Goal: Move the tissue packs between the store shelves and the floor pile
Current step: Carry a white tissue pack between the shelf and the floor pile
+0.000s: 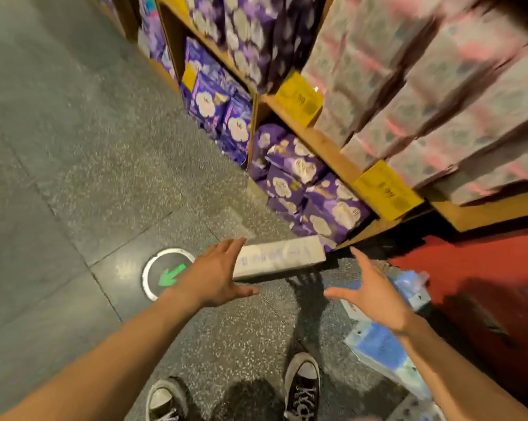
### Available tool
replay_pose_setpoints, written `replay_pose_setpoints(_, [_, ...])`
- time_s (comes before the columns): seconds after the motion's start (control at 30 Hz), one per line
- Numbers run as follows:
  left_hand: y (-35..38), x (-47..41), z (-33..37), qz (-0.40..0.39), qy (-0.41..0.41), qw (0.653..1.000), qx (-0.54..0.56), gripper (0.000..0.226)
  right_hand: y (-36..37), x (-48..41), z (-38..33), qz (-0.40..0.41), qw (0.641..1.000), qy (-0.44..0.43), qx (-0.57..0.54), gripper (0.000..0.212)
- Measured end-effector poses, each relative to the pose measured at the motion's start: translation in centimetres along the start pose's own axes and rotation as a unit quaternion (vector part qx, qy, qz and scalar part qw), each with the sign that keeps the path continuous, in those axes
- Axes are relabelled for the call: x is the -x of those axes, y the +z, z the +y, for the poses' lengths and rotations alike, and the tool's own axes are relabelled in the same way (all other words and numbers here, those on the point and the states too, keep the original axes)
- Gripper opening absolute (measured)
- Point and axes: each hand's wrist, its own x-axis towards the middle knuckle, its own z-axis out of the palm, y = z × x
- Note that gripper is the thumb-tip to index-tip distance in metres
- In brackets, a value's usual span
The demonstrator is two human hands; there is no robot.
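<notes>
A long grey-white tissue pack [282, 258] lies on the floor in front of the lowest shelf. My left hand [215, 273] hovers open over its left end, fingers spread, holding nothing. My right hand [370, 294] is open too, palm facing left, a little to the right of the pack and apart from it. Blue-and-white tissue packs [384, 347] lie in a pile on the floor under my right forearm. Pink-grey tissue packs [439, 95] fill the upper shelf at right. Purple packs [305, 177] fill the lower shelves.
Wooden shelves [326, 147] with yellow price tags [387, 189] run along the right. A red base [469, 268] stands at right. A round floor marker with a green arrow [168, 273] lies to the left. My two shoes [302, 387] stand at the bottom on the grey floor.
</notes>
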Motion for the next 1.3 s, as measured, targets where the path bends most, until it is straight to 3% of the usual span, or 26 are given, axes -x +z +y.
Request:
replay_pose_setpoints(0.17, [10.7, -10.2, -6.0, 0.007, -0.055, 0.998, -0.037, 0.124, 8.4, -12.8, 7.1, -0.004, 0.999, -0.034, 0.023, 0.128])
replay_pose_setpoints(0.37, [18.3, -17.5, -11.7, -0.004, -0.108, 0.994, -0.018, 0.137, 14.1, -22.1, 11.1, 0.049, 0.996, -0.069, -0.013, 0.130])
replay_pose_setpoints(0.5, [19.9, -18.7, -13.1, 0.050, -0.087, 0.995, 0.016, 0.117, 15.3, -24.8, 11.5, 0.089, 0.991, -0.078, -0.059, 0.133])
replay_pose_setpoints(0.63, [18.3, -16.6, -12.7, 0.073, -0.065, 0.994, 0.045, 0.098, 15.1, -23.7, 10.9, 0.096, 0.987, -0.095, -0.092, 0.120])
replay_pose_setpoints(0.77, [12.5, -12.1, -12.6, 0.096, -0.061, 0.991, 0.069, 0.095, 13.0, -18.5, 5.9, 0.122, 0.978, -0.119, -0.115, 0.104])
replay_pose_setpoints(0.97, [-1.0, 1.7, -11.4, 0.181, -0.100, 0.969, 0.135, 0.092, 4.6, -9.0, -7.6, 0.139, 0.974, -0.162, -0.081, 0.120])
replay_pose_setpoints(1.13, [-13.9, 14.5, -10.4, 0.213, -0.137, 0.954, 0.161, 0.094, -2.3, 0.0, -21.2, 0.096, 0.962, -0.242, -0.082, 0.092])
replay_pose_setpoints(1.3, [-29.3, 28.0, -9.1, 0.269, -0.136, 0.939, 0.164, 0.094, -9.9, 11.0, -35.7, 0.078, 0.941, -0.308, -0.112, 0.078])
